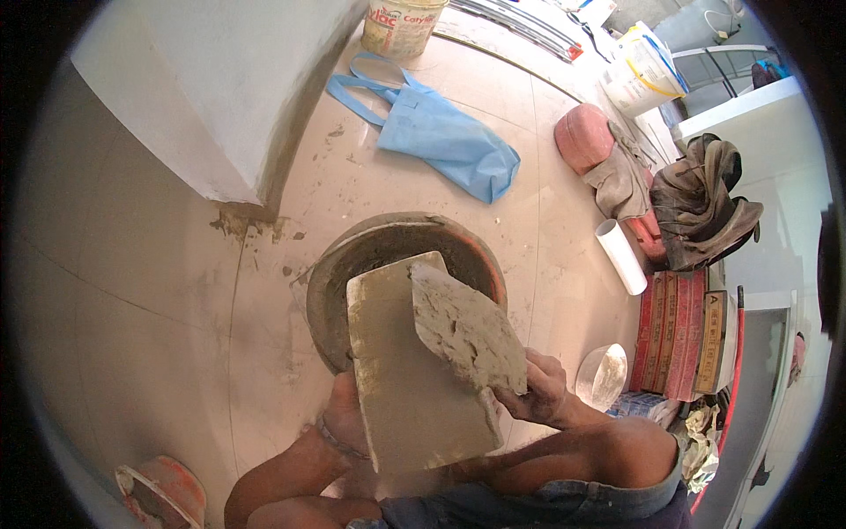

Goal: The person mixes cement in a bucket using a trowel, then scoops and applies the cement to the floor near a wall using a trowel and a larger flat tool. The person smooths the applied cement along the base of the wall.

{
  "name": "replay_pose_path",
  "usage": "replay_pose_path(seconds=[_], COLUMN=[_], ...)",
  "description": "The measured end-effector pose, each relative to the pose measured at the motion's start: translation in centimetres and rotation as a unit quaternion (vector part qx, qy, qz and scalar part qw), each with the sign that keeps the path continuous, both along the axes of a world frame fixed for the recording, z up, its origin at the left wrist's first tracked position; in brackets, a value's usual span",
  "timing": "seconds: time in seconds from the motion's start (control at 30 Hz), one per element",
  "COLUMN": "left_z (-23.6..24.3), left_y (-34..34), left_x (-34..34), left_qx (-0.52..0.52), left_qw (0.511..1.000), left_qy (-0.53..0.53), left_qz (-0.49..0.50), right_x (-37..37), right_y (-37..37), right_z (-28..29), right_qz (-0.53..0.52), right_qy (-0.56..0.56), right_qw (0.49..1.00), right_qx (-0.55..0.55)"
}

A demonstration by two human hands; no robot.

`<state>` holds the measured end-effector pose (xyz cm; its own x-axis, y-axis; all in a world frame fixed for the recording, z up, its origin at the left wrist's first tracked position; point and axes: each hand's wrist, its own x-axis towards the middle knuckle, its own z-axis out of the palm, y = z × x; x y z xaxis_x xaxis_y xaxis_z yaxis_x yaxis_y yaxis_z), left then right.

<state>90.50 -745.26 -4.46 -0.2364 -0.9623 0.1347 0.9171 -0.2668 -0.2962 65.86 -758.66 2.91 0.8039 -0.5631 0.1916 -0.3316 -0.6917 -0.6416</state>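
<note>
My left hand [345, 413] grips a flat rectangular plasterer's hawk [383, 370] from its left side and underneath. Its fingers are mostly hidden behind the board, which is smeared with grey-brown mortar. In my right hand [542, 395] is a trowel, its handle largely covered by the closed fingers. A thick, ragged layer of wet mortar [467, 331] coats the trowel blade, which lies over the hawk's right part. Below and beyond both tools stands a round tub [324, 331] with mortar inside; the hawk hides its near part.
A blue cloth bag [449, 141] lies beyond the tub, near a wall corner [238, 167]. On the right are a white pipe piece [620, 256], a clear round container [601, 375], stacked boxes [674, 331] and dark cloth [705, 212]. An orange-rimmed bucket [163, 489] sits lower left.
</note>
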Motion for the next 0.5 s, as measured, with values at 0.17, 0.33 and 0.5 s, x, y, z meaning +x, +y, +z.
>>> replay_pose_path(seconds=[0.17, 0.33, 0.5], left_z=[-1.0, 1.6, 2.4], left_y=[1.2, -0.4, -0.9], left_x=[1.2, 2.7, 3.3], left_qx=[0.032, 0.067, 0.152], left_qw=[0.999, 0.99, 0.98], left_qy=[-0.036, -0.113, -0.125], left_qz=[0.021, 0.048, 0.009], right_x=[-0.9, -4.1, -4.6], right_y=[0.0, 0.2, -2.0], right_z=[-1.8, -0.6, 3.1], right_qz=[0.003, -0.043, -0.118], right_qy=[0.008, 0.108, -0.002], right_qw=[1.0, 0.99, 0.867], right_qx=[-0.008, 0.078, 0.485])
